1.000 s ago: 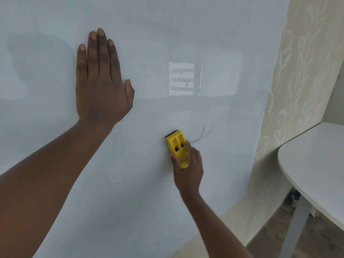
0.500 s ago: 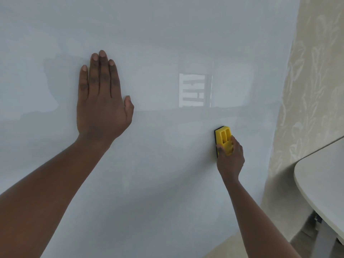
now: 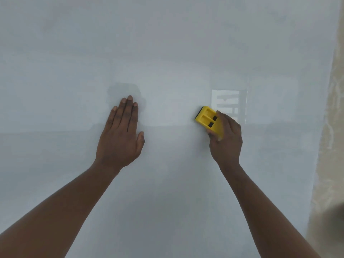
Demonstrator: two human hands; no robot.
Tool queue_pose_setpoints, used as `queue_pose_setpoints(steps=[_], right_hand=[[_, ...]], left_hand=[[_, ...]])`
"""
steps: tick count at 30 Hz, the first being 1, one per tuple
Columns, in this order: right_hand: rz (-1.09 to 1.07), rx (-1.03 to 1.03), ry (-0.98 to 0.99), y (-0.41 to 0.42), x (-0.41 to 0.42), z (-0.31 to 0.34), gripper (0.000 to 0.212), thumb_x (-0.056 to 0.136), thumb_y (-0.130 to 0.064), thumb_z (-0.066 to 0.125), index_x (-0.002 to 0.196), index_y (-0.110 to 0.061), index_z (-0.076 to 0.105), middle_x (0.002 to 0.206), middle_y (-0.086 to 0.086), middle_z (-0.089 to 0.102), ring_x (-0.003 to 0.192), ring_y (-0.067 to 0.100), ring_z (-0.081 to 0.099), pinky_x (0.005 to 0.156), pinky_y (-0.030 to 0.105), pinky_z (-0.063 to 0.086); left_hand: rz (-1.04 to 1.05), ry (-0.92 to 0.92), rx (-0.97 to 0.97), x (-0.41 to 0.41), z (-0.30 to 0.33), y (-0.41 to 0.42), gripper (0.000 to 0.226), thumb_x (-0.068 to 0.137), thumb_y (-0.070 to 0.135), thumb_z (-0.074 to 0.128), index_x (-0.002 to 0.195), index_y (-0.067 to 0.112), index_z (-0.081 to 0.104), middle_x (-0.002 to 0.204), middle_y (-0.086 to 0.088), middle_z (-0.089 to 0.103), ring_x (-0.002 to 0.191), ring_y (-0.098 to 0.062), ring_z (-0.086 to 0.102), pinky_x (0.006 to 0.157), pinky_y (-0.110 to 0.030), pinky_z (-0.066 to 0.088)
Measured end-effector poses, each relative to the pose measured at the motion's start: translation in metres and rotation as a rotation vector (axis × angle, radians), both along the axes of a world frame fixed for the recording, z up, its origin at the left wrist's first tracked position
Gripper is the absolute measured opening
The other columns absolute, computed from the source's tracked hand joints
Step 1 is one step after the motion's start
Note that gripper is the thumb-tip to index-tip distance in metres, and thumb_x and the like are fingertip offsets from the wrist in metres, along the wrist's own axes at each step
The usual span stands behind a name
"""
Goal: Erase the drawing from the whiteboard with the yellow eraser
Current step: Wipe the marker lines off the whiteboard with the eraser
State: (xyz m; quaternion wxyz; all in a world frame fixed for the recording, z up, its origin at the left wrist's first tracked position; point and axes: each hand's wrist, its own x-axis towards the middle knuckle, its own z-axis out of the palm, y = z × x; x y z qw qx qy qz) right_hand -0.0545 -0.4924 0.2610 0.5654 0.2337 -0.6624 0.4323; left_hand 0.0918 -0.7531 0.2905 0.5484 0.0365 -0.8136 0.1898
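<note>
The whiteboard fills nearly the whole view, pale grey and glossy, with no pen marks visible on it. My left hand lies flat against the board, fingers together and pointing up. My right hand grips the yellow eraser by its lower end. The eraser is tilted up to the left, its dark pad edge pressed to the board.
A bright window reflection shows on the board just right of the eraser. Beige patterned wallpaper runs down the right edge beyond the board's border.
The thin curved lines seen a second ago are gone. My right hand swept the eraser right, then back left and up. The view has shifted up and left, and the table is out of sight.
</note>
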Motion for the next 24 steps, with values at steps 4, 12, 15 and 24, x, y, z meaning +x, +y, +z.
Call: queue_pose_setpoints(steps=[4,12,15,24], right_hand=[[0.075,0.248,0.196,-0.057,0.035,0.031,0.051,0.090,-0.028,0.069,0.136,-0.012,0.055,0.131,0.005,0.060,0.118,0.027,0.053,0.103,0.034,0.037],[0.082,0.715,0.287,-0.095,0.089,0.042,0.061,0.090,-0.032,0.069,0.140,-0.004,0.050,0.132,0.012,0.060,0.121,0.033,0.055,0.104,0.044,0.042],[0.132,0.806,0.243,-0.099,0.102,0.046,0.060,0.091,-0.029,0.068,0.141,-0.002,0.048,0.135,0.013,0.058,0.122,0.034,0.053,0.104,0.042,0.039],[0.238,0.813,0.080,-0.099,0.140,0.040,0.071,0.094,-0.057,0.053,0.150,-0.017,0.036,0.142,0.002,0.054,0.127,0.022,0.049,0.108,0.038,0.030]], left_hand=[[-0.062,0.004,0.045,0.017,-0.012,0.003,0.068,0.090,0.019,0.051,0.150,-0.010,0.036,0.159,-0.027,0.035,0.149,-0.039,0.036,0.123,-0.052,0.031],[-0.217,-0.119,0.225,0.053,-0.020,0.010,0.070,0.092,0.021,0.062,0.149,-0.010,0.038,0.151,-0.026,0.047,0.138,-0.041,0.050,0.114,-0.054,0.044],[-0.215,-0.190,0.333,0.067,-0.013,0.006,0.076,0.093,0.029,0.068,0.154,0.000,0.034,0.156,-0.019,0.041,0.141,-0.036,0.045,0.112,-0.049,0.041],[-0.169,-0.332,0.517,0.114,0.008,-0.004,0.063,0.093,0.031,0.068,0.148,0.012,0.044,0.144,-0.010,0.051,0.128,-0.032,0.052,0.106,-0.045,0.035]])
